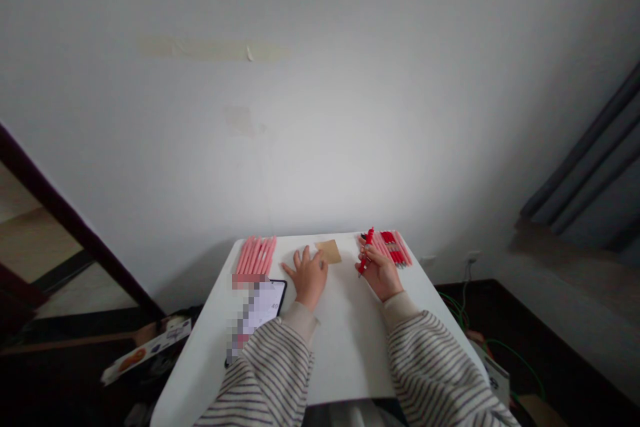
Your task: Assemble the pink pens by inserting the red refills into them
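Observation:
My right hand (381,273) grips a red pen (369,247), held nearly upright over the right part of the white table (350,347). Just behind it lies a row of pink and red pens (395,248). With fingers spread, my left hand (307,275) rests palm down on the tabletop. Beside its fingertips sits a small tan paper square (329,251). To the left, several pink pens (256,255) lie side by side. A phone (265,303) with a lit screen, partly blurred out, lies between them and my left sleeve.
A plain wall (350,113) rises right behind the table. On the floor to the left is a long white printed box (147,350). Green cables (457,310) run along the floor at the right, below a wall socket (474,255). A dark curtain (590,167) hangs at far right.

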Demonstrator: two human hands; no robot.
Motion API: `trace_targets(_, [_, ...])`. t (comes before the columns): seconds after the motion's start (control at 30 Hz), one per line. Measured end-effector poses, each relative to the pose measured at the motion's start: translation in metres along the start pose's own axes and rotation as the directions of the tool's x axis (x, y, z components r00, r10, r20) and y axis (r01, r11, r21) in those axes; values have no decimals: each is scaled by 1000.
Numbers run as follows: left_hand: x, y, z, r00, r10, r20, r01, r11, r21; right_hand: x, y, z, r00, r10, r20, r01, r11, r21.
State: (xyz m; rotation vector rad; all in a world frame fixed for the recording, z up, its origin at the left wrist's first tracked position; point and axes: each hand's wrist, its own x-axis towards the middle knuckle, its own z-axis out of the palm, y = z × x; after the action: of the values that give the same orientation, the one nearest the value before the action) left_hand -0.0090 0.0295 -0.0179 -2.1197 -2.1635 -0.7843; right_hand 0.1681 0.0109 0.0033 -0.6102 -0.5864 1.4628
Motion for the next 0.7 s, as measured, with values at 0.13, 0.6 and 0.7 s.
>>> trace_targets(0.13, [5, -3, 5, 999, -25, -43, 26, 999, 42, -2, 0, 2, 1000, 2, -22, -3, 1000, -9])
trace_targets(0.6, [9, 18, -8, 994, 37, -107, -60, 975, -214, 9, 17, -10, 940, -341, 15, 298, 798, -524])
trace_targets(0.7, [9, 32, -9, 992, 29, -125, -71, 935, -346, 6, 12, -6, 880, -466, 87, 408, 649, -642])
